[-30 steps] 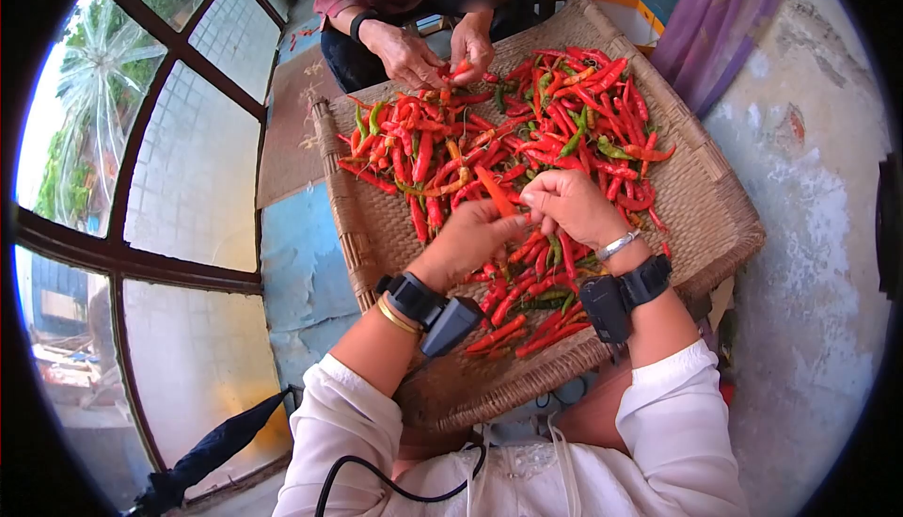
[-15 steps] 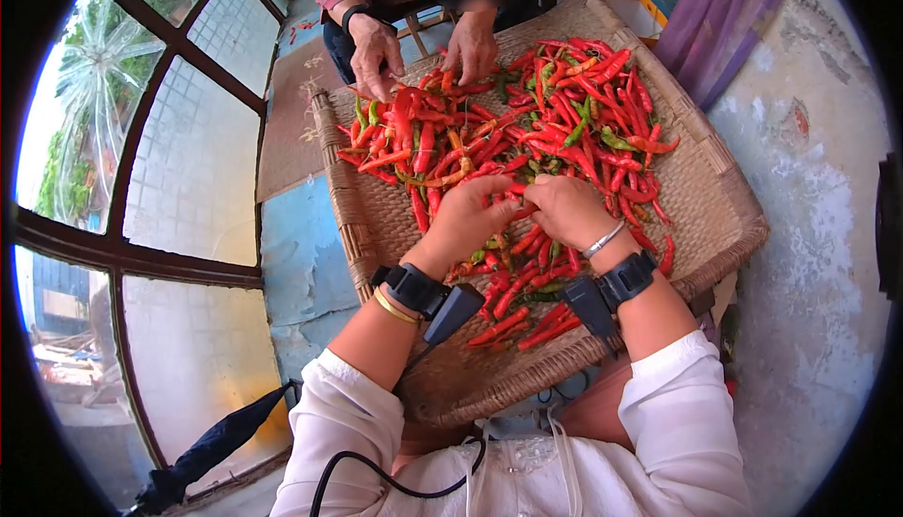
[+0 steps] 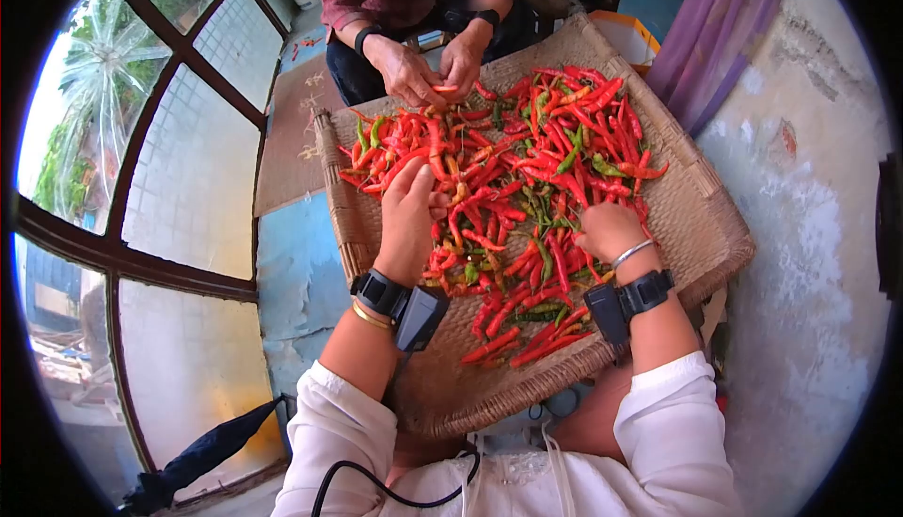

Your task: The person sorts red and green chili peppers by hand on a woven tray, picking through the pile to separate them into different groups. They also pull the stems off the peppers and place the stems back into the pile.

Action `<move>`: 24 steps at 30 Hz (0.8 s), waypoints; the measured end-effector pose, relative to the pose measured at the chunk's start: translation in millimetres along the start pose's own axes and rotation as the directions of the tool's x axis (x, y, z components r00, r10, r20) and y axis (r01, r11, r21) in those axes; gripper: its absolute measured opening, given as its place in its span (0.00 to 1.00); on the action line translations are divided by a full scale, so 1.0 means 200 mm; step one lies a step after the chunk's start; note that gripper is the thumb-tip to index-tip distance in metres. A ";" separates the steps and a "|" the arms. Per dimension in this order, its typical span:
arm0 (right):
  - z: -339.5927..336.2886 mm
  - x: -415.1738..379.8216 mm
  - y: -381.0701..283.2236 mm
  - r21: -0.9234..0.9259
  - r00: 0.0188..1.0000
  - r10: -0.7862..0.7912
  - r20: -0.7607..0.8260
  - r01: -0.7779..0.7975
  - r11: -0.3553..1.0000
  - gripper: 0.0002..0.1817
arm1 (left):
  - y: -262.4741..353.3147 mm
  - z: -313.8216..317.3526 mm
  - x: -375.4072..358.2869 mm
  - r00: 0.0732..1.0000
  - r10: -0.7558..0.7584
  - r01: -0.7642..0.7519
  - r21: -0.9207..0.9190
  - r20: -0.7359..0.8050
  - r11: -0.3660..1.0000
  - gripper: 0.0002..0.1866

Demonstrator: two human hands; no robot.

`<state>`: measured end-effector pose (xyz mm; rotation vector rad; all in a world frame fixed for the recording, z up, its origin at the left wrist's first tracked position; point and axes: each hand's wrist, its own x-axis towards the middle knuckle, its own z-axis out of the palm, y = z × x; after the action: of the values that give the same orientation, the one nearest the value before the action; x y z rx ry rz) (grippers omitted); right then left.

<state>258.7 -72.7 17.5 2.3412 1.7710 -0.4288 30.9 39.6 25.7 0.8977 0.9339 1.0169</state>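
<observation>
A wide heap of red chili peppers [image 3: 513, 301], with some green ones mixed in, lies in a woven tray [image 3: 451, 385]. My left hand [image 3: 406, 225] is at the left side of the heap, palm turned inward. Its fingers are stretched toward the chilies and apart, with no chili visible in them. My right hand [image 3: 611, 233] rests low over the heap's right side, its fingers curled down and closed among the chilies. What those fingertips hold, if anything, is hidden.
Across the tray a person's hands [image 3: 428, 73] hold a red chili. A window [image 3: 188, 159] stands on the left, with a folded dark umbrella [image 3: 207, 451] below. To the right are a purple curtain [image 3: 720, 37] and a wall [image 3: 809, 225]. A box [image 3: 625, 37] sits behind the tray.
My hands were together over the middle with a red chili between them. They have parted, left hand to the left, right hand to the right. The other person's hands have come together around a chili.
</observation>
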 end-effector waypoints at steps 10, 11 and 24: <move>0.01 0.07 0.00 0.039 0.995 0.011 0.095 -0.015 0.999 0.13 | -0.08 0.09 -0.11 0.881 -0.265 0.156 0.289 0.391 0.944 0.10; -0.02 0.05 -0.01 0.080 0.995 -0.009 0.099 0.001 0.997 0.13 | -0.09 0.10 -0.12 0.882 -0.264 0.154 0.289 0.390 0.945 0.10; -0.06 0.04 -0.13 0.865 0.977 -0.187 -0.103 0.181 0.468 0.14 | -0.12 0.13 -0.16 0.788 -0.414 0.107 0.562 0.455 0.820 0.10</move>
<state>237.5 -55.7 26.6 2.6525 2.1160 -1.7673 53.8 -1.8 18.5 1.3701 0.7931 0.1951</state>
